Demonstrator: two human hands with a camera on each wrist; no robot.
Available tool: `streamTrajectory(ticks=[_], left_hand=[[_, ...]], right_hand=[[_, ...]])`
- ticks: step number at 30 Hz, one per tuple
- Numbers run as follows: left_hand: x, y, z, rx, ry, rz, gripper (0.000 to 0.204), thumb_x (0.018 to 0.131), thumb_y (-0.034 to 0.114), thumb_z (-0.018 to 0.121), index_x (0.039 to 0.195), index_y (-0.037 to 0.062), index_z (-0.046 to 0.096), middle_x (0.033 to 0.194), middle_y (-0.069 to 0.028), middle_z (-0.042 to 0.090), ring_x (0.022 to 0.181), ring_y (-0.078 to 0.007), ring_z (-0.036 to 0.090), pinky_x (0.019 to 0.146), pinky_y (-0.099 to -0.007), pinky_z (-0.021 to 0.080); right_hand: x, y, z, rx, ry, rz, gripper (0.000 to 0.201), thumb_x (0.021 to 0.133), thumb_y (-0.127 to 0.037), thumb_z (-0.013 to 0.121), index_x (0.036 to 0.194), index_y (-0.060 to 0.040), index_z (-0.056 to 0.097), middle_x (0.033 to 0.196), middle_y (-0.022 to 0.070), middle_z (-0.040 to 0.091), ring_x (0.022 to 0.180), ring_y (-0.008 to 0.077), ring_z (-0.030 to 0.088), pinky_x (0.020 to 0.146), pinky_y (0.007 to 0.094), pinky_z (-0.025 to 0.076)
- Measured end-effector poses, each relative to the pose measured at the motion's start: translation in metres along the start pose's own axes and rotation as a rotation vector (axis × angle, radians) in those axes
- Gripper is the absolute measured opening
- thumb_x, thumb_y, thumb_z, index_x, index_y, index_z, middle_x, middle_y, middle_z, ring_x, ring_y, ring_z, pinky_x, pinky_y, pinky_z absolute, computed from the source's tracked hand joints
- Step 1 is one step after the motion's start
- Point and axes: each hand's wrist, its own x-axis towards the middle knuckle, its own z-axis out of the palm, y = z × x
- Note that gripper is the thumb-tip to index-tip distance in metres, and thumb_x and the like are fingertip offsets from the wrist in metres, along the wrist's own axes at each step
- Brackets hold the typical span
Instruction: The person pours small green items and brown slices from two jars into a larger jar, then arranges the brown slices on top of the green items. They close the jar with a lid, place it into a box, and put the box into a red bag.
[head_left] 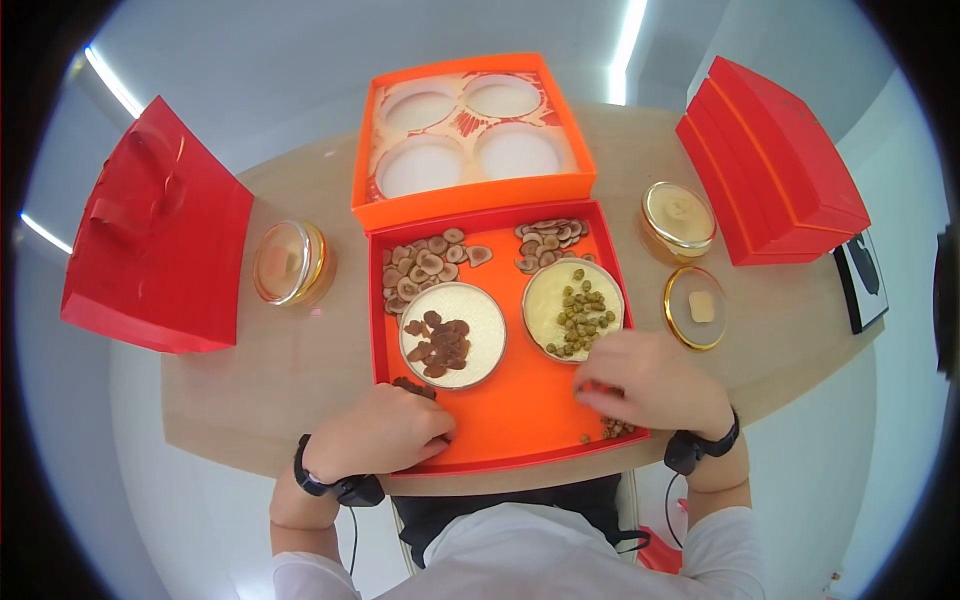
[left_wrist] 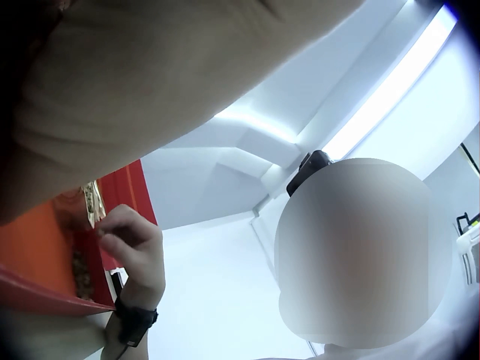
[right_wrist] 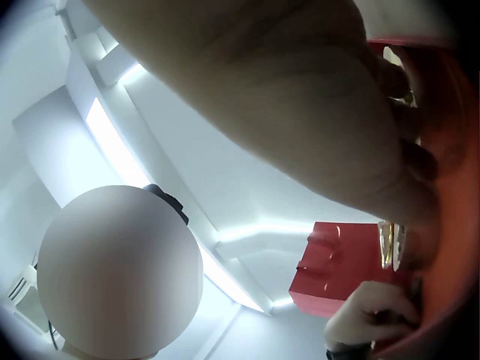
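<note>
In the head view, a shallow red box with an orange floor [head_left: 520, 415] holds two round cream-topped dishes. Brown flat pieces [head_left: 447, 345] are heaped on the left dish [head_left: 482, 312]. Small round green pieces [head_left: 578, 318] lie on the right dish [head_left: 543, 300]. My left hand [head_left: 385, 430] reaches into the box's front left corner with curled fingers, beside dark pieces [head_left: 412, 387]; its fingertips are hidden. My right hand [head_left: 650, 375] bends over the right dish's front edge, thumb and fingers close together. I cannot tell whether a small piece is between them.
Brown slices [head_left: 425, 268] fill the box's back left; more slices [head_left: 548, 242] lie back right. Green pieces [head_left: 617, 428] sit in the front right corner. Beyond stands an orange tray [head_left: 470, 190]. Gold-rimmed jars [head_left: 290, 263], a red bag [head_left: 165, 240] and a red box [head_left: 780, 170] flank it.
</note>
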Motion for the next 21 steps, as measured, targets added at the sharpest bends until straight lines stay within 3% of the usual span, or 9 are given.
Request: streamTrajectory(ticks=[2,5,8,14,17,21], left_hand=[[0.000,-0.001,0.000,-0.013,0.002,0.003,0.009,0.089,0.021,0.080,0.094,0.0134,0.080,0.087,-0.0045,0.077,0.079,-0.0289,0.073,0.074,-0.0404,0.061],[0.001,-0.002,0.002,-0.018,0.004,-0.002,0.009,0.089,0.020,0.080,0.093,0.0130,0.080,0.086,-0.0056,0.076,0.079,-0.0290,0.073,0.073,-0.0404,0.060],[0.001,-0.002,0.001,-0.010,0.000,-0.011,0.008,0.089,0.020,0.079,0.092,0.0127,0.080,0.084,-0.0061,0.076,0.078,-0.0293,0.073,0.072,-0.0405,0.060],[0.000,-0.002,0.002,0.003,0.017,0.001,0.008,0.091,0.020,0.078,0.090,0.0130,0.079,0.082,-0.0063,0.076,0.076,-0.0301,0.073,0.070,-0.0415,0.060],[0.000,-0.001,0.002,0.009,0.045,0.006,0.008,0.091,0.021,0.078,0.090,0.0127,0.079,0.081,-0.0071,0.075,0.076,-0.0308,0.073,0.070,-0.0420,0.059],[0.001,-0.001,0.002,0.008,0.056,-0.018,0.009,0.090,0.021,0.078,0.092,0.0120,0.079,0.082,-0.0082,0.075,0.077,-0.0312,0.074,0.070,-0.0421,0.060]], right_hand=[[0.005,0.000,0.001,-0.014,0.220,0.066,0.012,0.093,-0.016,0.079,0.097,-0.0064,0.073,0.087,0.0086,0.067,0.085,0.0292,0.070,0.072,0.0417,0.056],[0.007,0.007,0.008,-0.098,0.374,0.209,0.011,0.092,-0.013,0.080,0.099,-0.0064,0.074,0.090,0.0091,0.068,0.087,0.0295,0.070,0.072,0.0424,0.056],[0.008,0.016,0.013,-0.244,0.396,0.238,0.013,0.092,-0.013,0.080,0.101,-0.0061,0.075,0.092,0.0093,0.069,0.087,0.0299,0.070,0.071,0.0429,0.055],[0.011,0.014,0.011,-0.216,0.423,0.269,0.015,0.093,-0.011,0.079,0.106,-0.0041,0.076,0.090,0.0110,0.068,0.082,0.0288,0.069,0.070,0.0413,0.052],[0.010,0.011,0.010,-0.172,0.407,0.283,0.014,0.092,-0.013,0.080,0.105,-0.0069,0.076,0.092,0.0088,0.069,0.086,0.0308,0.071,0.073,0.0430,0.056],[0.002,0.008,-0.001,-0.017,0.110,0.098,0.014,0.092,-0.016,0.079,0.104,-0.0093,0.076,0.093,0.0074,0.069,0.088,0.0299,0.072,0.076,0.0413,0.058]])
